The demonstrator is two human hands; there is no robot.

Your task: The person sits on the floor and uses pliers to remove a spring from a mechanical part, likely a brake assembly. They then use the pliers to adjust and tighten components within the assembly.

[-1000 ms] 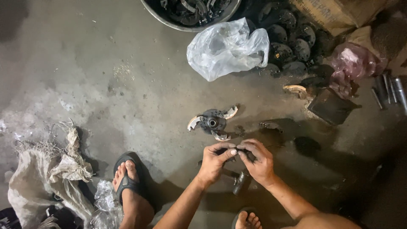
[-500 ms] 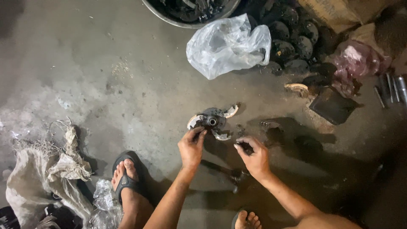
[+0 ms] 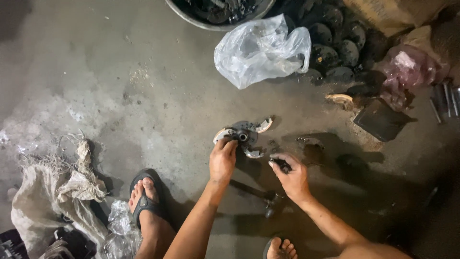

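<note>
A round dark metal part with three pale curved shoes [image 3: 243,135] lies on the concrete floor in the middle of the view. My left hand [image 3: 222,159] reaches up to it, fingertips touching its near edge by the central hub. My right hand [image 3: 290,175] rests just right of it, fingers closed around a small dark piece [image 3: 282,165]. A hammer [image 3: 256,194] lies on the floor between my forearms, partly hidden by them.
A crumpled clear plastic bag [image 3: 261,50] lies beyond the part, with a metal basin [image 3: 216,24] of dark pieces behind it. Round dark parts [image 3: 335,48], a pink bag [image 3: 407,72] and a dark box [image 3: 381,120] crowd the right. A torn sack [image 3: 52,201] lies left, beside my sandalled foot [image 3: 143,201].
My hands, joined over a small piece a second ago, have separated. The left hand moved up to the round part and touches it; the right hand stayed back with the small dark piece.
</note>
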